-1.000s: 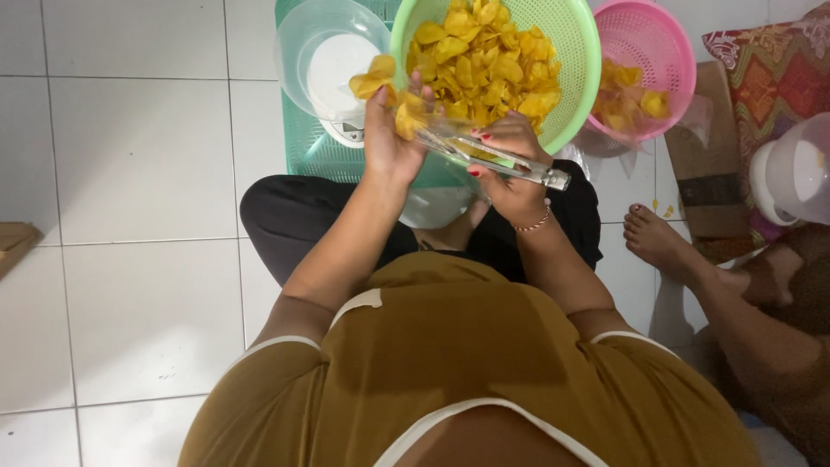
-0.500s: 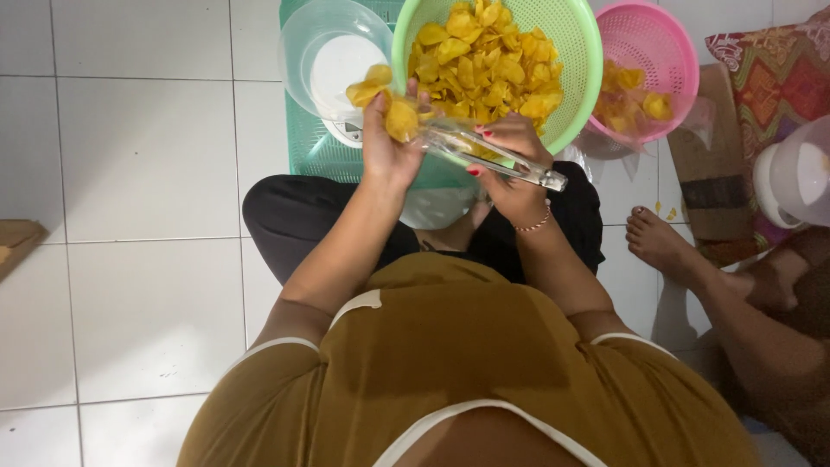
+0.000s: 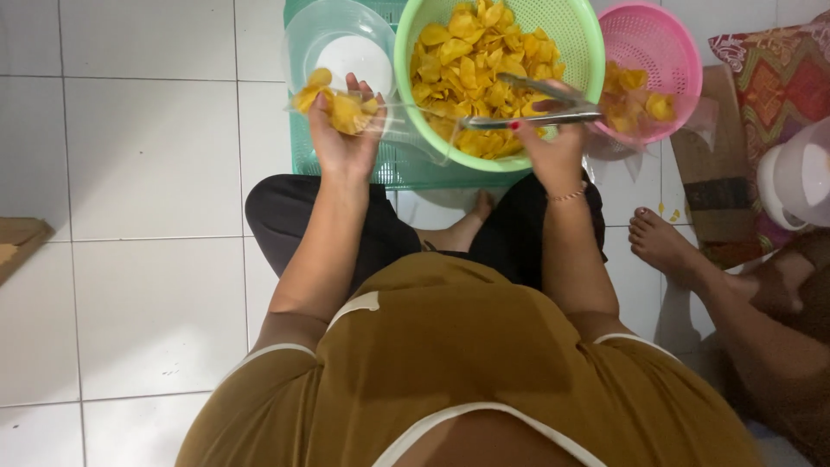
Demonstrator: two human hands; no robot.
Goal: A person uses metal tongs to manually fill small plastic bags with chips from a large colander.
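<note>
tongs swung into green colander, left hand cupping chips

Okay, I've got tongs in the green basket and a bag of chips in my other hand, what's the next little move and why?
Probably close the tongs on a few chips and lift them out. The right hand holds them with tips apart over the yellow chips in the green colander, while the left hand holds the clear plastic bag, already holding some chips, beside the rim.

— What sort of place is this?
— A home floor used for food work: white floor tiles, with a green colander of yellow chips.
— Anything beside the colander?
— A pink basket right of it, a patterned cushion beyond.
</note>
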